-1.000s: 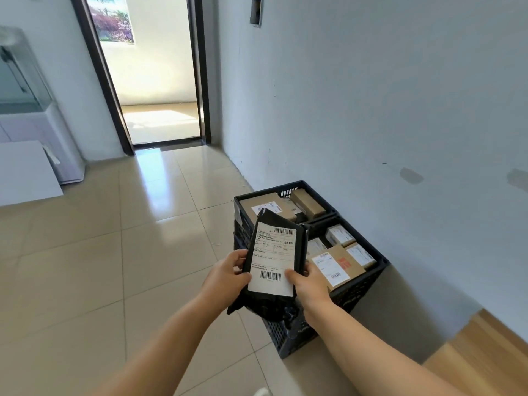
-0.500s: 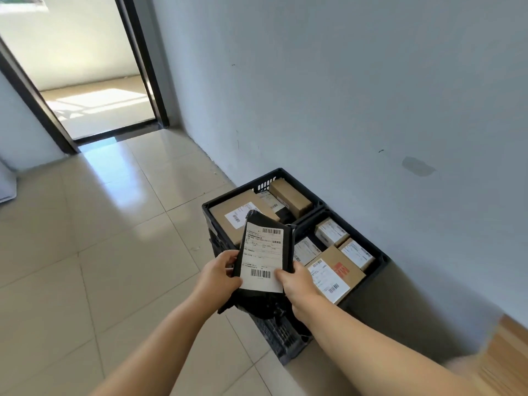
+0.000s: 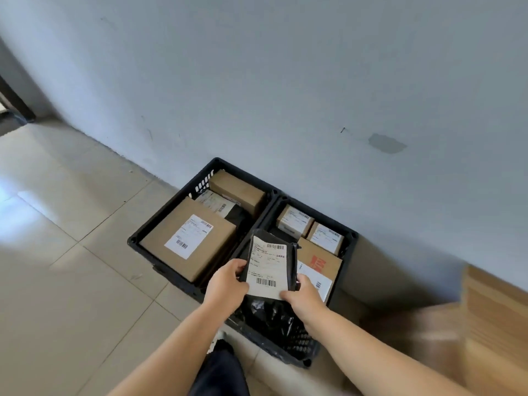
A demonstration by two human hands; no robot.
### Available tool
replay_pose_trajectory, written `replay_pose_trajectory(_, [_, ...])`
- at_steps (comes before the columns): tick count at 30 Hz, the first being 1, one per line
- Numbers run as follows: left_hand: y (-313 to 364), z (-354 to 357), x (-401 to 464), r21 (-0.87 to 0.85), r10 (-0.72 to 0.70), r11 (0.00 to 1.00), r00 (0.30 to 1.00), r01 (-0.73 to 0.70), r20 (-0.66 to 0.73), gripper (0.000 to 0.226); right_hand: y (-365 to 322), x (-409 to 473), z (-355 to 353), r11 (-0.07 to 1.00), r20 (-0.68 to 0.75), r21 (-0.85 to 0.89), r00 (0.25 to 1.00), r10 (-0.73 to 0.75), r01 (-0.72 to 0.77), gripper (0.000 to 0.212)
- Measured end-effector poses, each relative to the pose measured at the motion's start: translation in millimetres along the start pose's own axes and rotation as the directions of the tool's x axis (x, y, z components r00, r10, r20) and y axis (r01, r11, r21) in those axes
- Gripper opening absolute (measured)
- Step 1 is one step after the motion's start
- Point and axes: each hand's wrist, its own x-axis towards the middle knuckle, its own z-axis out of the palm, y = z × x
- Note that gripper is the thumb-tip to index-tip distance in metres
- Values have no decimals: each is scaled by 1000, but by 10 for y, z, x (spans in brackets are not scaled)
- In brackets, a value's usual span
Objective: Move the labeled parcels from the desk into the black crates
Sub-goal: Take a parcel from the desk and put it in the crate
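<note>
Carrying: a black poly parcel (image 3: 271,267) with a white shipping label, held up over the two black crates on the floor — the delivery step of the task, by my reading.
Left hand: the left hand (image 3: 227,284) grips the parcel's left edge, fingers curled round it and thumb on the front.
Right hand: the right hand (image 3: 304,295) pinches the lower right corner of the parcel, thumb on the label, the other fingers hidden behind.
Parcel position: tilted label-up, above the near wall between the crates and reaching over the right crate (image 3: 350,238); it touches neither crate as far as I can tell.
Left crate: the left crate (image 3: 134,241) holds a large brown box (image 3: 188,238) with a label, a smaller box (image 3: 237,191) behind it and a dark bag between them.
Right crate: two small labelled boxes (image 3: 310,230) at the back, a flat carton (image 3: 320,264) with red print in front (partly hidden by the parcel).
Bench: a wooden edge (image 3: 497,310) shows blurred at the right.
Next move: probably lowering the parcel into the right crate's free near side — both hands need to let go only once it lies flat.
</note>
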Motion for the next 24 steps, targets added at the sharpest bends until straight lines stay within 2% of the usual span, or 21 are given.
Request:
replay_pose_trajectory(3, [19, -93, 434, 80, 16, 997, 997, -22, 80, 49, -86, 216, 173, 997, -46, 54, 997, 64, -61, 55])
replay_pose_trajectory(7, [17, -170, 946, 161, 17, 986, 979, -51, 204, 47, -218, 516, 378, 994, -93, 84, 993, 75, -68, 70])
replay_pose_trajectory(10, [51, -139, 1252, 183, 35, 978, 951, -95, 308, 60, -198, 827, 460, 993, -106, 92, 991, 80, -70, 83])
replay_pose_trajectory(12, [84, -75, 1431, 196, 48, 973, 933, -125, 356, 68, -166, 1036, 478, 996, -131, 63, 989, 74, -66, 84])
replay_pose_trajectory(15, [75, 76, 1731, 218, 59, 963, 915, -157, 399, 73, -126, 1336, 486, 996, -119, -49, 990, 73, -80, 79])
replay_pose_trajectory(18, [32, 261, 2037, 301, 58, 930, 895, -209, 442, 79, -25, 1646, 447, 968, -102, -235, 993, 66, -89, 88])
replay_pose_trajectory(20, [4, 387, 2213, 366, 85, 888, 882, -277, 463, 77, 42, 1833, 427, 928, -101, -369, 995, 20, -56, 86])
replay_pose_trajectory(24, [-79, 613, 2482, 486, 140, 758, 837, -434, 528, 71, 144, 2116, 426, 856, -140, -517, 989, -55, -26, 74])
